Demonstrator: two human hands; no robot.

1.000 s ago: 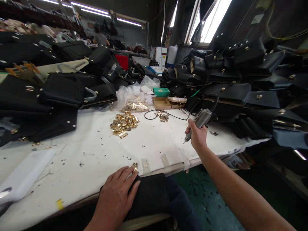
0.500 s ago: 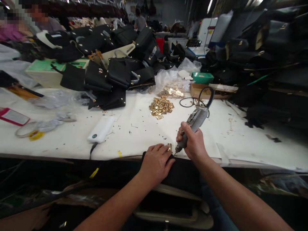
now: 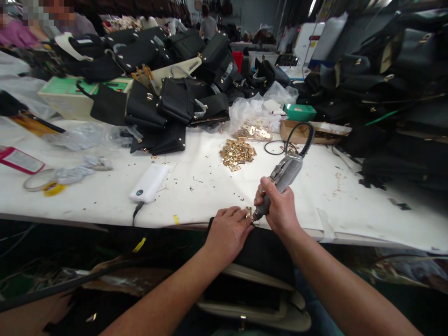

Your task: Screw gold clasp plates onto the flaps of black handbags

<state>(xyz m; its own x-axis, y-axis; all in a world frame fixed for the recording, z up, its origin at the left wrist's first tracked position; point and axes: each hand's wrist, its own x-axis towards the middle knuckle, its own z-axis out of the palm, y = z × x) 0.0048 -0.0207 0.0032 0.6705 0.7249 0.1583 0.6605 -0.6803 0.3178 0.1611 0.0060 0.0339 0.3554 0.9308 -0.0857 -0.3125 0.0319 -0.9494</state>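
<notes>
My right hand (image 3: 283, 209) is wrapped round a grey electric screwdriver (image 3: 285, 172), tilted with its tip down and to the left. That tip meets a small gold metal fitting (image 3: 248, 212) at the edge of a black handbag (image 3: 266, 252). Closed over the bag's flap at this edge is my left hand (image 3: 229, 233), its fingertips against the fitting and its thumb partly tucked under. The bag hangs open below the table edge, and its pale-edged mouth shows near my lap. Exactly where the bit sits is too small to tell.
A pile of gold fittings (image 3: 237, 154) lies on the white table (image 3: 196, 200), with a bag of more fittings (image 3: 254, 130) behind. To the left are a white power bank (image 3: 150, 183) and stacked black handbags (image 3: 177, 102). A black coiled cord (image 3: 308, 140) rises from the screwdriver.
The screwdriver and my right hand have shifted slightly left and down, bringing the tip closer to the fitting. My left thumb has drawn in towards its fingers. The view has tilted slightly.
</notes>
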